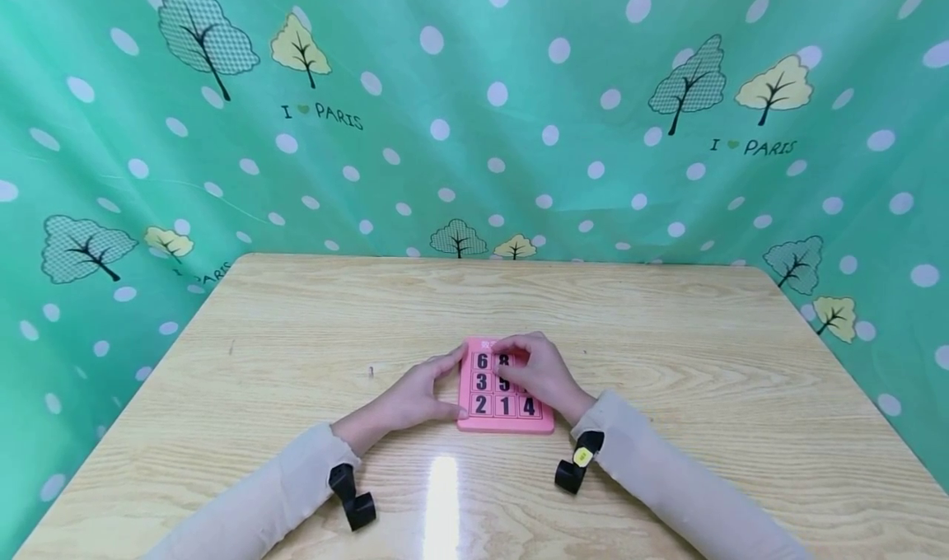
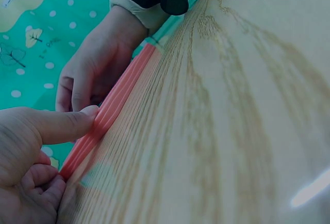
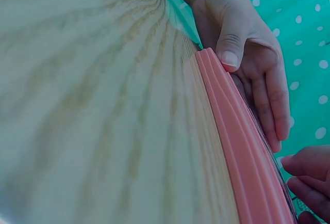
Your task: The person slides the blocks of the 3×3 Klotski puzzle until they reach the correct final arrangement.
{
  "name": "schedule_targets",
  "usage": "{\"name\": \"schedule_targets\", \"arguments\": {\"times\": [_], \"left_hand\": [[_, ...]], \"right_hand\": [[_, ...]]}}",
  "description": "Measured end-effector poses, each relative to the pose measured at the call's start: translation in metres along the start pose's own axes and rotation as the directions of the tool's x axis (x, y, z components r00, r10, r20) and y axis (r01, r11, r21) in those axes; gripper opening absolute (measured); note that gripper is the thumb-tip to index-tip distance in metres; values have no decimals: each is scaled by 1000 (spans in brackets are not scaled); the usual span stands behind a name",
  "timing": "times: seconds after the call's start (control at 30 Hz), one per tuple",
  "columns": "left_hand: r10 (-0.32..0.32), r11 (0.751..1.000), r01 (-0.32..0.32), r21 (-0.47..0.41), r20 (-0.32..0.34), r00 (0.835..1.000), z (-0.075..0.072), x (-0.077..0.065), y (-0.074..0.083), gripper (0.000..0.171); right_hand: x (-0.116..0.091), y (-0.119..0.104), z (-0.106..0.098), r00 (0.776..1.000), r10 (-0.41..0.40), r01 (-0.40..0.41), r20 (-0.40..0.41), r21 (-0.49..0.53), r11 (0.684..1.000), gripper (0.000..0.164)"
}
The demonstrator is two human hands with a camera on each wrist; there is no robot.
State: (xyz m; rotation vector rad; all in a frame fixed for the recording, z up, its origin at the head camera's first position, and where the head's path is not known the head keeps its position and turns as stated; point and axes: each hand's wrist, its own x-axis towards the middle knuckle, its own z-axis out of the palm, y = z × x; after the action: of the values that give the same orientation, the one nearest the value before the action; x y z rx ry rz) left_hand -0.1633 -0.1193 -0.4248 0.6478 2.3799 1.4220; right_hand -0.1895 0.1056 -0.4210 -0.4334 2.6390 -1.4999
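A pink sliding number puzzle (image 1: 506, 427) lies flat on the table, with black numerals on its square tiles. Rows 6 and 8, then 3 and 5, then 2, 1 and 4 can be read in the head view. My left hand (image 1: 417, 394) holds the puzzle's left side, thumb at the near corner and fingers farther up the edge. Over the upper right tiles is my right hand (image 1: 541, 372), its thumb and fingers bent and slightly apart near the 8 and 5. It covers part of the right column. Both wrist views show the puzzle's ridged pink side (image 3: 232, 131).
The wooden table (image 1: 334, 313) carries a bright light reflection near its front. Behind it hangs a green dotted curtain (image 1: 474, 140) printed with trees. Each sleeve bears a black wrist camera, left (image 1: 352, 498) and right (image 1: 576, 464).
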Motion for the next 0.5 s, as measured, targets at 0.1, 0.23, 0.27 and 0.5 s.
{"name": "schedule_targets", "arguments": {"times": [0.1, 0.23, 0.27, 0.5], "left_hand": [[2, 1000, -2, -16, -1, 1000, 0, 0, 0, 94], [-5, 1000, 5, -15, -1, 1000, 0, 0, 1, 95], [-7, 1000, 7, -14, 2, 1000, 0, 0, 1, 95], [-10, 1000, 10, -18, 4, 1000, 0, 0, 0, 95]], "right_hand": [[-1, -1, 1, 1000, 2, -2, -9, -20, 1000, 29], [-1, -1, 2, 1000, 6, -6, -16, -35, 999, 29], [-1, -1, 2, 1000, 7, -8, -17, -39, 999, 28], [-1, -2, 3, 1000, 4, -4, -14, -30, 1000, 27]]}}
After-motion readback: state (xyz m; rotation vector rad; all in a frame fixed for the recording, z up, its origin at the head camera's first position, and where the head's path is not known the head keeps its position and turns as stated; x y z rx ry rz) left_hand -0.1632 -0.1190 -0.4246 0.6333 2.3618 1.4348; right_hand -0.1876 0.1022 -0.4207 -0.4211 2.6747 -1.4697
